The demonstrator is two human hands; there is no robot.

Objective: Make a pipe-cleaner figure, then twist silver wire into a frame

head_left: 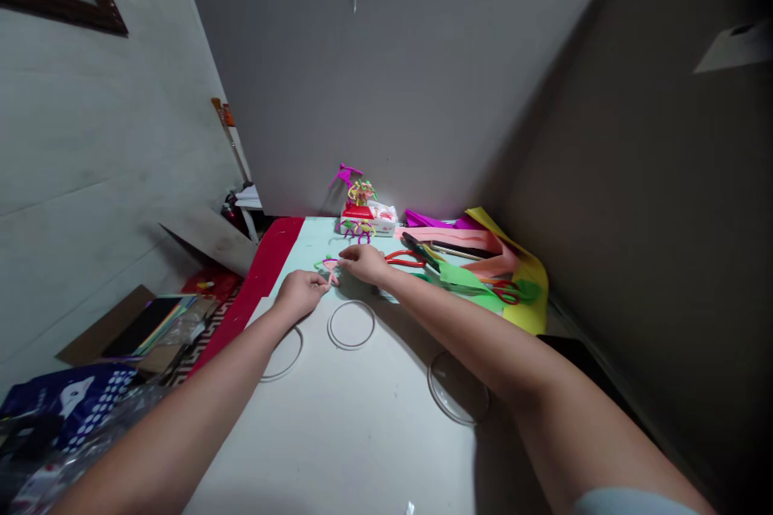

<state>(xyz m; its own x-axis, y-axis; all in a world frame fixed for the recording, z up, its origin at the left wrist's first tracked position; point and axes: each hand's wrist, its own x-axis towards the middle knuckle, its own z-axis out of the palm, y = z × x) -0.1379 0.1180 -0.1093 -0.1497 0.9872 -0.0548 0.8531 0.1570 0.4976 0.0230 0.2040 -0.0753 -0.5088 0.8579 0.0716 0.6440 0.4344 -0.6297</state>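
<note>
The left hand [300, 295] is held with its fingers drawn together, and a small pipe-cleaner figure [329, 269] appears pinched at their tips. The right hand [364, 264] is reached in from the other side, with its fingers extended to the same figure; whether the figure is gripped by them cannot be told at this size. The two hands are held close together, with the figure between them, and the right hand lies slightly farther forward. A pink stem of the figure is seen running roughly toward and away from the person, with green loops at its far end. The left hand is judged to be very slightly nearer.

Just beyond the hands, a second figure [359, 232] is stood before a white and red box [378, 220], and a tangle of colored pipe cleaners [361, 193] is set on top of the box. To the right, red-handled scissors [404, 259] are laid beside green paper [462, 278], with pink paper strips [450, 238] and a yellow sheet [528, 278] behind. Thin round rings [351, 325] and a clear round lid [457, 388] are lying on the white table [332, 451] nearer the person. A red sheet [259, 278] is laid along the table's left edge.
</note>
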